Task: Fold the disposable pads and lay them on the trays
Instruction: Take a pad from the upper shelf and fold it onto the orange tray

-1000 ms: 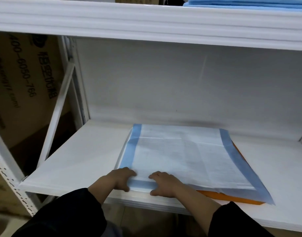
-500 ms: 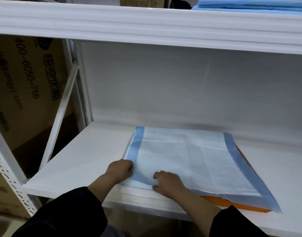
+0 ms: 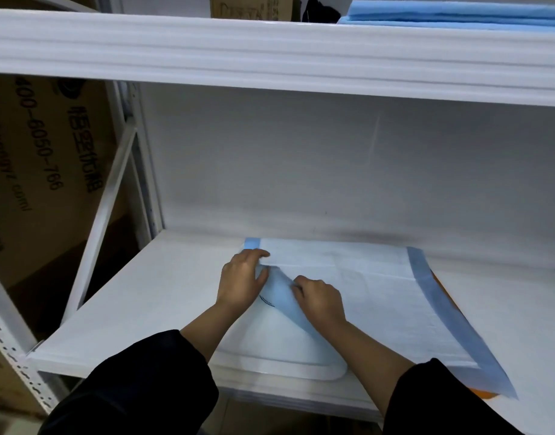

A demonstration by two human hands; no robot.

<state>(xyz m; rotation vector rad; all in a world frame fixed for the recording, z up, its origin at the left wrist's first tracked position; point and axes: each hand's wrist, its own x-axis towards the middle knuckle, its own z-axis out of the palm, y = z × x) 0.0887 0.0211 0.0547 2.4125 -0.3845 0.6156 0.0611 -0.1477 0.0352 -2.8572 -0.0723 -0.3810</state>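
A white disposable pad (image 3: 373, 287) with blue borders lies on the lower shelf. Its near-left corner is folded up and back, showing the blue underside (image 3: 282, 296). My left hand (image 3: 243, 281) holds the lifted edge at the left. My right hand (image 3: 320, 298) pinches the folded blue flap beside it. A white tray (image 3: 269, 362) lies bare under the lifted corner. An orange tray (image 3: 486, 395) peeks out from under the pad's near-right corner.
The white lower shelf (image 3: 144, 302) has open surface to the left of the pad. An upper shelf (image 3: 269, 54) hangs overhead and carries a stack of blue pads (image 3: 458, 17). A cardboard box (image 3: 43, 171) stands left of the white rack post (image 3: 138, 171).
Both hands moved away from the near edge toward the back, lifting the pad's near-left corner and folding it over. The white tray beneath came into view.
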